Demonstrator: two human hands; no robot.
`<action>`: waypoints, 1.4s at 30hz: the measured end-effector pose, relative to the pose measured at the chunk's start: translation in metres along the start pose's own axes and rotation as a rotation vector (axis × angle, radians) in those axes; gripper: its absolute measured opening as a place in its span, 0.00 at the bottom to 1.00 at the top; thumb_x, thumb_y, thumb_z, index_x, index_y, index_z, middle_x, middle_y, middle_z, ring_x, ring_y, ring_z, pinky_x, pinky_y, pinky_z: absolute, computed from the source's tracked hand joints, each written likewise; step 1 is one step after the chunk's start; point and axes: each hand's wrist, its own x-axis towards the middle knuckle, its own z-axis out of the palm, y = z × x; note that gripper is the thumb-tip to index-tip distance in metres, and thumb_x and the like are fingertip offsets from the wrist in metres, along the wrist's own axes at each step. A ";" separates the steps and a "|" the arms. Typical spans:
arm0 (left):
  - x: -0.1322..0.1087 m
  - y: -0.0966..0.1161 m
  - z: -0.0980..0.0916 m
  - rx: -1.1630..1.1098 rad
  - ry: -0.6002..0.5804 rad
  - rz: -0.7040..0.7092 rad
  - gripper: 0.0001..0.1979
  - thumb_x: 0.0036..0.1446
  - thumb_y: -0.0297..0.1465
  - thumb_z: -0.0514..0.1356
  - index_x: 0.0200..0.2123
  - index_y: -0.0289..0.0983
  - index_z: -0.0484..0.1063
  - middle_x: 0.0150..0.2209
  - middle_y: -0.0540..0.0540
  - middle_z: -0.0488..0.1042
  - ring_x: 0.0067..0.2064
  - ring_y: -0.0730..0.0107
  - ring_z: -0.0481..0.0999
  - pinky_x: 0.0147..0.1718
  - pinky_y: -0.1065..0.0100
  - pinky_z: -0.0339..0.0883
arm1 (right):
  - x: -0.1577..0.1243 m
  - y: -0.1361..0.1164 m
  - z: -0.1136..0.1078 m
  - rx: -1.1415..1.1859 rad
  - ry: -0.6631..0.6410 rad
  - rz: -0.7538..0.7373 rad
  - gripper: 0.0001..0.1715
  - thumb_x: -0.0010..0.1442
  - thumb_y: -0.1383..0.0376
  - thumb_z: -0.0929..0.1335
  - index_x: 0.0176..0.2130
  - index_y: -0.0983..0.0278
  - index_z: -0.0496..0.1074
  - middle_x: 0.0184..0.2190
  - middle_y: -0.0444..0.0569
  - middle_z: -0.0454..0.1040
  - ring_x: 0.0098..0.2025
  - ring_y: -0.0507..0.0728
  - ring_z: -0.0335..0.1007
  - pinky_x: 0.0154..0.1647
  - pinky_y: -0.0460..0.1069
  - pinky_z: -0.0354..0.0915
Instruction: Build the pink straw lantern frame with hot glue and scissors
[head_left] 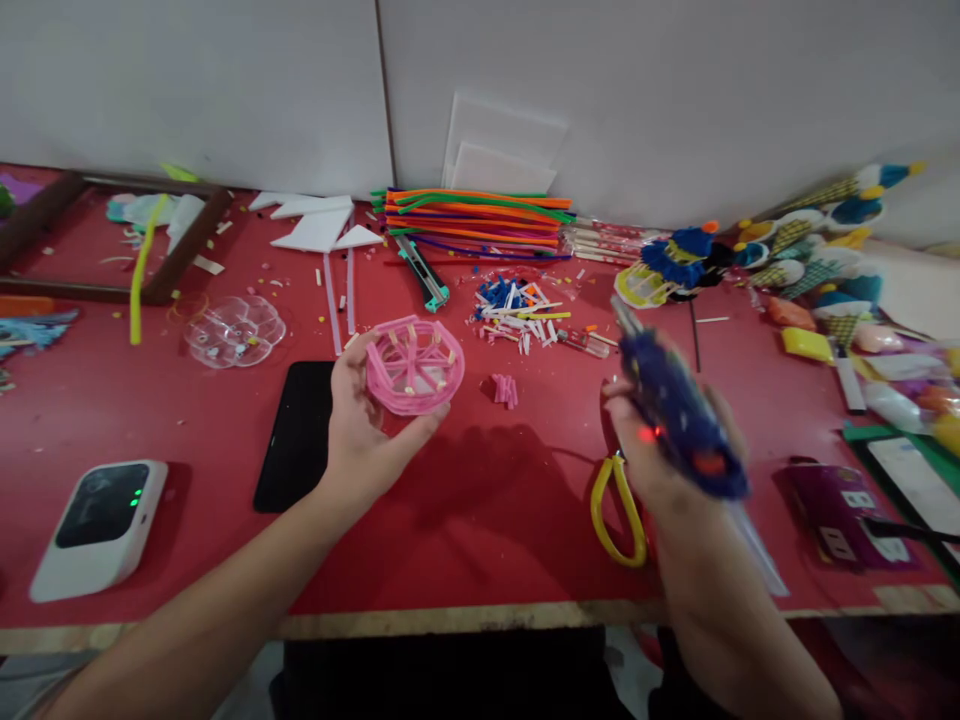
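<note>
My left hand [364,415] grips a pink spoked wheel-like craft piece [416,368] by its rim, raised over the red table. Small pale bits sit around its ring. In my right hand [637,430] is a dark blue hot glue gun [679,410], blurred by motion, with its nozzle pointing up and left and a red light glowing. A clear glue stick [759,550] trails from its back end. Between the hands lies a small bunch of cut pink pieces [505,391]. Yellow-handled scissors [619,512] rest beneath my right wrist, their blades partly hidden.
A black phone [294,435] and a white device [99,530] lie at left. Behind are a box cutter [421,272], colourful pipe cleaners [480,222], cut scraps [517,305] and a clear flower-shaped tray [236,332]. At right lie a purple power strip [847,515] and cone-shaped crafts [802,240].
</note>
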 end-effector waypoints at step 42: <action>-0.002 0.000 0.002 -0.170 -0.040 -0.238 0.37 0.46 0.37 0.75 0.56 0.42 0.62 0.59 0.39 0.70 0.60 0.52 0.75 0.60 0.48 0.71 | 0.001 -0.003 0.083 -0.174 -0.358 -0.430 0.12 0.65 0.59 0.67 0.44 0.63 0.75 0.42 0.57 0.75 0.45 0.65 0.70 0.52 0.63 0.68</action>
